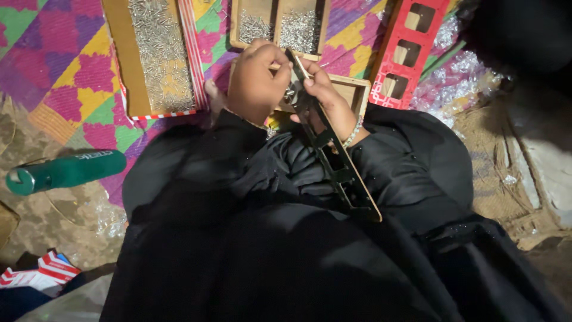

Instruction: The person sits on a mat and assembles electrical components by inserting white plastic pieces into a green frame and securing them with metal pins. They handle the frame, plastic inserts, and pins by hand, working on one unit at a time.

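Both hands busy: left hand (255, 80) curled tight around the top end of a long black slotted strip (333, 158), right hand (326, 101) pinching same strip from the other side, beaded bracelet (353, 132) on that wrist. Can't tell what's between the fingertips, too small. Strip lying slanted down across the lap on black clothing (286, 238). Crowded all around: wooden trays of small metal pins (156, 53), red slotted frame (408, 50) upper right, green bottle (62, 172) lying off to the left on a colourful mat (65, 71).
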